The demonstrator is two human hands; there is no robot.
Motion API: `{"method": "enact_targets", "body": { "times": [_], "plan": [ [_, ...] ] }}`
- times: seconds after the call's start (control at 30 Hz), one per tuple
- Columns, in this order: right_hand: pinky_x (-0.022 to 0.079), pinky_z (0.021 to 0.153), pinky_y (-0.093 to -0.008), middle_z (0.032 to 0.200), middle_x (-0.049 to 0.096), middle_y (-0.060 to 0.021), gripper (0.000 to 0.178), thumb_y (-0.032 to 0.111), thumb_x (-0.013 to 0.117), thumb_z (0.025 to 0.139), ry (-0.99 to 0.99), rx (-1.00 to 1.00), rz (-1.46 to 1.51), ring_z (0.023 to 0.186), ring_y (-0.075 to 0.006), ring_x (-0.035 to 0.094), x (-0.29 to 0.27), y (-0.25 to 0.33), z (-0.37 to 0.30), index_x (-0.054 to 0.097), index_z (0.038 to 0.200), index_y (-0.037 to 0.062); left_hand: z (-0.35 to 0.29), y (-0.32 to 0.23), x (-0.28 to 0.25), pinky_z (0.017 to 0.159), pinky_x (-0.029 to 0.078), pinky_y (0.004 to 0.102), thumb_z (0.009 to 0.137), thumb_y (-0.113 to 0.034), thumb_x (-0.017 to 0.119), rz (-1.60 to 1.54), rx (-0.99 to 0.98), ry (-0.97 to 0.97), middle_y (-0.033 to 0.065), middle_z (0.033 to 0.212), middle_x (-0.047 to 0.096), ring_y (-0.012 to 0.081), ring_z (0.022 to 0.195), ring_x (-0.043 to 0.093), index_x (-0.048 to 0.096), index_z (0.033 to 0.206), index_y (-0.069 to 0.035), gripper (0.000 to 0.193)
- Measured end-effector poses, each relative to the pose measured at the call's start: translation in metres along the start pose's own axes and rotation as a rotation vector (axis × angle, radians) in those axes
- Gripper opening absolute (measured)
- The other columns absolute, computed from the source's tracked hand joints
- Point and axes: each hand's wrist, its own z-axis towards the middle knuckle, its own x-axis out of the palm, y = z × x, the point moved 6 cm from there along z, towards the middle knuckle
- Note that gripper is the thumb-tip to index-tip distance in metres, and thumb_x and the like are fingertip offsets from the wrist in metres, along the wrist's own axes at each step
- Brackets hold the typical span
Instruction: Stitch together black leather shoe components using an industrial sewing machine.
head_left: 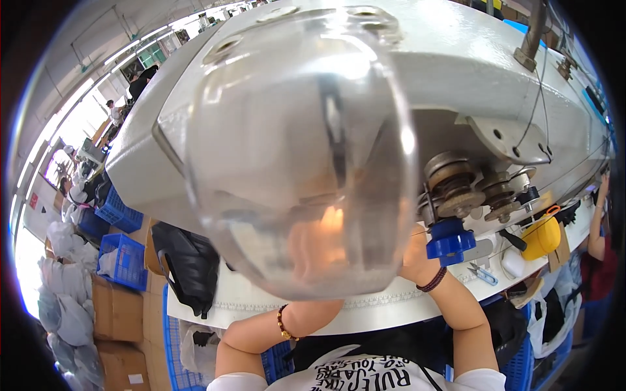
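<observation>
A large grey sewing machine (pixel 469 45) fills the upper view, with a clear plastic guard (pixel 293 150) in front. My left hand (pixel 312 251) lies behind this guard, showing as a blur near a bright light spot; its fingers and anything in them cannot be made out. Just right of the guard's lower edge is my right hand (pixel 417 255), close to the machine's blue knob (pixel 450 241). Its fingers are hidden by the guard and the machine. Round metal tension discs (pixel 451 186) sit above that knob. Both forearms rest over the white table (pixel 254 303).
Right on the table are small thread snips (pixel 484 275) and a yellow container (pixel 542 236). A black moulded bag-like piece (pixel 186 260) hangs over the left edge. Blue crates (pixel 122 260), cardboard boxes (pixel 117 309) and plastic bags (pixel 68 293) stand left. Another person's arm (pixel 596 225) shows far right.
</observation>
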Motion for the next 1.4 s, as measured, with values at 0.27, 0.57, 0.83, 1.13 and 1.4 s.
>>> {"method": "enact_targets", "body": {
  "times": [0.27, 0.57, 0.83, 1.13, 1.4],
  "plan": [
    [0.04, 0.053, -0.0304, 0.068, 0.054, -0.0052, 0.005, 0.007, 0.061, 0.073, -0.049, -0.111, -0.065, 0.06, -0.0203, 0.053, 0.01, -0.018, 0.004, 0.058, 0.076, 0.0106, 0.019, -0.028, 0.004, 0.053, 0.034, 0.0311, 0.044, -0.004, 0.056, 0.28, 0.021, -0.022, 0.0063, 0.056, 0.037, 0.0223, 0.06, 0.039, 0.036, 0.043, -0.007, 0.02],
    [0.04, 0.074, -0.0413, 0.082, 0.059, -0.0189, 0.019, 0.012, 0.062, 0.061, 0.387, -0.224, -0.535, 0.083, -0.0319, 0.055, 0.035, -0.037, -0.022, 0.062, 0.079, 0.0045, 0.015, -0.018, 0.009, 0.057, 0.038, 0.0335, 0.045, -0.004, 0.057, 0.129, -0.198, -0.038, 0.0107, 0.062, 0.041, 0.0259, 0.064, 0.043, 0.042, 0.054, -0.001, 0.018],
    [0.044, 0.068, -0.0413, 0.078, 0.061, -0.0156, 0.017, 0.017, 0.058, 0.07, 0.081, 0.23, 0.559, 0.074, -0.035, 0.057, -0.005, -0.006, 0.017, 0.063, 0.08, 0.0052, 0.01, -0.008, 0.005, 0.066, 0.04, 0.0398, 0.042, -0.005, 0.058, 0.089, -0.114, -0.007, 0.0139, 0.068, 0.044, 0.0296, 0.071, 0.046, 0.049, 0.061, 0.004, 0.023],
    [0.045, 0.055, -0.0369, 0.068, 0.059, -0.0124, 0.013, 0.013, 0.064, 0.065, -0.022, -0.03, -0.126, 0.062, -0.0327, 0.057, 0.012, -0.019, -0.008, 0.061, 0.076, 0.0056, 0.009, -0.001, 0.003, 0.067, 0.036, 0.0323, 0.056, -0.008, 0.055, 0.142, -0.058, -0.026, 0.006, 0.075, 0.049, 0.0189, 0.071, 0.046, 0.056, 0.075, -0.002, 0.02],
    [0.042, 0.053, -0.0347, 0.068, 0.054, -0.0096, 0.01, 0.01, 0.062, 0.067, -0.068, -0.024, -0.059, 0.063, -0.0285, 0.054, 0.005, 0.0, -0.014, 0.058, 0.076, 0.0071, -0.001, 0.015, 0.002, 0.078, 0.033, 0.0437, 0.05, -0.002, 0.061, -0.012, -0.06, 0.055, 0.0093, 0.091, 0.051, 0.0262, 0.088, 0.048, 0.059, 0.081, -0.003, 0.031]
  ]
}}
